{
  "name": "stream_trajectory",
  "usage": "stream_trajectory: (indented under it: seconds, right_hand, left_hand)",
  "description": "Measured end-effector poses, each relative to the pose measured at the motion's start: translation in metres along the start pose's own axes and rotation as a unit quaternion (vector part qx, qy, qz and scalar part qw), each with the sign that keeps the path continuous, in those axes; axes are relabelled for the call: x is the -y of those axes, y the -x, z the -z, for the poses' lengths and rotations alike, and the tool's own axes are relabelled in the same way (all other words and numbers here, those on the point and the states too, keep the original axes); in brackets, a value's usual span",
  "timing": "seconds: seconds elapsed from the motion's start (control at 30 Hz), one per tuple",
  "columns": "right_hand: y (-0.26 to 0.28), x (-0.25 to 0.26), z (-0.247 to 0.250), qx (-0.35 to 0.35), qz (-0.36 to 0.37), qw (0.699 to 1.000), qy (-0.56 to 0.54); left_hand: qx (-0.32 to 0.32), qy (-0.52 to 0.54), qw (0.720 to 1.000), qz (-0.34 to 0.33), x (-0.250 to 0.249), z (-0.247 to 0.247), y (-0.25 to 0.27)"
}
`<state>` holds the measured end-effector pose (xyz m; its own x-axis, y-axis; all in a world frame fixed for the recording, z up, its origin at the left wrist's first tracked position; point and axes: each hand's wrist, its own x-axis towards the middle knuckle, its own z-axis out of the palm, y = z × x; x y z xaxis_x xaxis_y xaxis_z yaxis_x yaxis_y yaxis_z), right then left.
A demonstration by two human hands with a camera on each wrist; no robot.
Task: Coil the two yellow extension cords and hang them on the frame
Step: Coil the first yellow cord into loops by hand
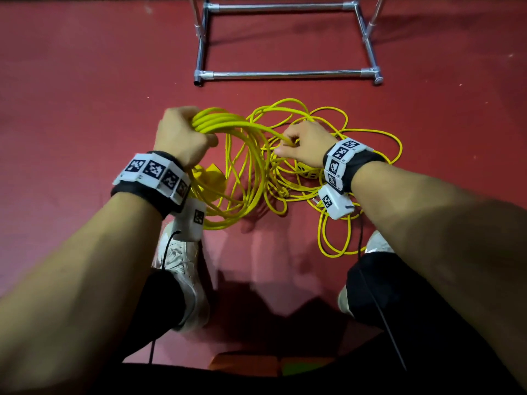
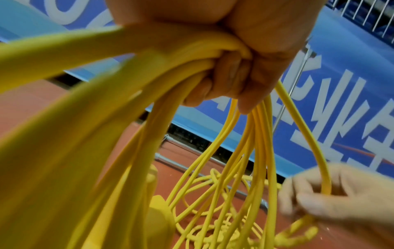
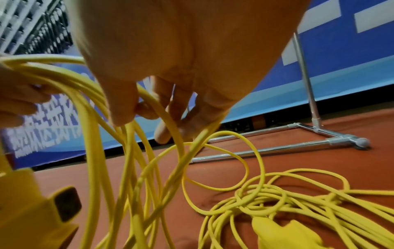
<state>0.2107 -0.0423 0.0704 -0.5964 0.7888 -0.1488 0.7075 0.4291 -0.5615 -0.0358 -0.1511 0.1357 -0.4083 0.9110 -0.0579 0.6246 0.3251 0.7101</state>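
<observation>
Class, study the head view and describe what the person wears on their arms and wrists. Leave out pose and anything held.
Both forearms are bare, with no sleeves. The left wrist band and right wrist band are black, each ringed by white square tiles printed with black-and-white coded markers. A small white box with one such marker hangs under each wrist, and a thin black cable trails from each box.

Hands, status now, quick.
Left hand: closed, gripping the coil of yellow cord.
Right hand: closed, pinching one cord strand that runs from the coil.
</observation>
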Motion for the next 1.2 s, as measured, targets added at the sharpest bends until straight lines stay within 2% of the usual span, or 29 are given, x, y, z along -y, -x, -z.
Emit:
stream_trajectory:
  seconds: [0.07,0.13,0.27,0.33,0.43,0.6,0.67,0.73,0.8,0.87,0.93,1.0,1.13,1.2]
  right_hand:
    - [0.000,-0.003,0.000,-0.004,-0.018,1.000,-0.015]
    - [-0.003,0.000,0.003,-0.036,-0.019,0.998,-0.039]
    - [-0.014,0.012,0.023,-0.145,-0.010,0.984,-0.106]
    - [-0.017,0.022,0.040,-0.194,0.013,0.969,-0.149]
    - [-0.023,0.035,0.062,-0.231,0.085,0.945,-0.215]
    - [-0.030,0.042,0.075,-0.267,0.135,0.926,-0.231]
    - [-0.032,0.049,0.074,-0.265,0.149,0.909,-0.286]
    - [-0.032,0.056,0.068,-0.249,0.126,0.896,-0.345]
    - [-0.029,0.053,0.061,-0.218,0.082,0.923,-0.306]
    - [-0.021,0.041,0.051,-0.163,0.030,0.965,-0.202]
    - [-0.014,0.026,0.040,-0.124,-0.024,0.986,-0.105]
    - [-0.011,0.013,0.029,-0.111,-0.046,0.990,-0.070]
    - [-0.005,-0.007,0.017,-0.072,-0.039,0.994,-0.069]
    - [0.000,-0.013,0.017,-0.055,-0.044,0.995,-0.076]
  left_hand:
    - [-0.017,0.017,1.000,-0.004,-0.007,0.008,-0.005]
    - [-0.038,0.021,0.999,-0.008,-0.014,0.016,-0.009]
    - [-0.090,0.013,0.996,-0.003,-0.022,0.029,-0.015]
    - [-0.104,0.008,0.995,0.003,-0.023,0.035,-0.017]
    - [-0.120,-0.006,0.993,0.007,-0.022,0.040,-0.018]
    - [-0.119,-0.003,0.993,0.026,-0.022,0.040,-0.017]
    - [-0.108,0.011,0.994,0.027,-0.023,0.037,-0.015]
    - [-0.101,0.017,0.994,0.026,-0.025,0.033,-0.014]
    - [-0.100,0.020,0.994,0.026,-0.029,0.030,-0.012]
    - [-0.103,0.029,0.994,0.027,-0.030,0.029,-0.011]
    - [-0.093,0.047,0.994,0.029,-0.031,0.030,-0.011]
    - [-0.085,0.070,0.993,0.045,-0.032,0.032,-0.012]
    - [-0.109,0.159,0.976,0.097,-0.032,0.034,-0.014]
    - [-0.096,0.217,0.965,0.108,-0.034,0.032,-0.014]
